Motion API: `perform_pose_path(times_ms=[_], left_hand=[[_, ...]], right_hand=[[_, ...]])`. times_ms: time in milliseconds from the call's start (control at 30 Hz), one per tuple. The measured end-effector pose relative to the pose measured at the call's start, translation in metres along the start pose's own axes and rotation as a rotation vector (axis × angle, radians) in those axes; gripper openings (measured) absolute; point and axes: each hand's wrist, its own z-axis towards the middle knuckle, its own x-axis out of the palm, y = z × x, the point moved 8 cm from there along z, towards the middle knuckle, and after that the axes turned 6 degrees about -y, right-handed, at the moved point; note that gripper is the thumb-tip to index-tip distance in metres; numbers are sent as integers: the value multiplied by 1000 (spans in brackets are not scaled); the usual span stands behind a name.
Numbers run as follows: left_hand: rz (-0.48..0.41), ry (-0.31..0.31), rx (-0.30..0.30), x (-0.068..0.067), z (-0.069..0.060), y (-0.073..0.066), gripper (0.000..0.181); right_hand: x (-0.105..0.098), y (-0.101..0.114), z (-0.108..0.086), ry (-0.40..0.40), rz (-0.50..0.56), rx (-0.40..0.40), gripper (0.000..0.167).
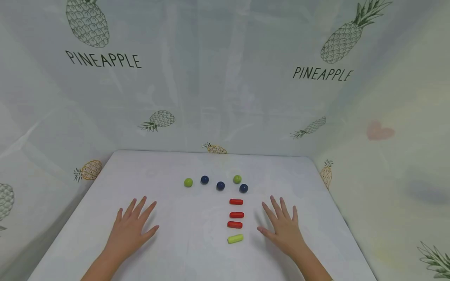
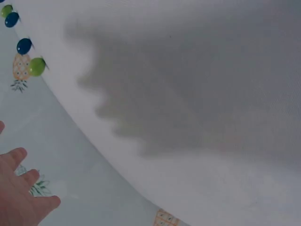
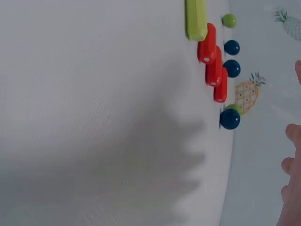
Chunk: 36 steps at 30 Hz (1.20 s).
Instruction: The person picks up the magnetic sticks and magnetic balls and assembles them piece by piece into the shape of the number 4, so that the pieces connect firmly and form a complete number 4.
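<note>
My left hand point(image 1: 128, 233) hovers over the left part of the white table with its fingers spread, holding nothing. On the other side, my right hand point(image 1: 284, 229) is likewise spread above the table, its thumb pointing towards a column of small sticks. That column has a red stick point(image 1: 236, 201), a second red stick point(image 1: 236, 215), a third red stick point(image 1: 234, 224) and, nearest me, a yellow-green stick point(image 1: 235, 239). Farther back lie a green ball point(image 1: 188, 182), another green ball point(image 1: 237, 179), and dark blue balls point(image 1: 204, 180), point(image 1: 220, 186), point(image 1: 243, 188).
The white table point(image 1: 168, 257) ends at a back edge against a hanging pale cloth point(image 1: 218, 86) printed with pineapples. More cloth point(image 1: 397, 168) closes off the right side, and the left side is draped too. Shadows of both hands fall on the tabletop.
</note>
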Motion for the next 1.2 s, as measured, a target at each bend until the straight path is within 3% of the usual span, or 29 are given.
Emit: perform_pose_path(times_ms=[267,767,1200], left_hand=[[-16,30,-20,9,5,-14,72],[-68,74,-8,25,10,-55,73],[-92,142,-9,41,20,-85,78]], right_hand=[[2,10,3,3,68,-3,83],[7,30,9,45,196,3,89],[17,46,11,125,356,-28,82]])
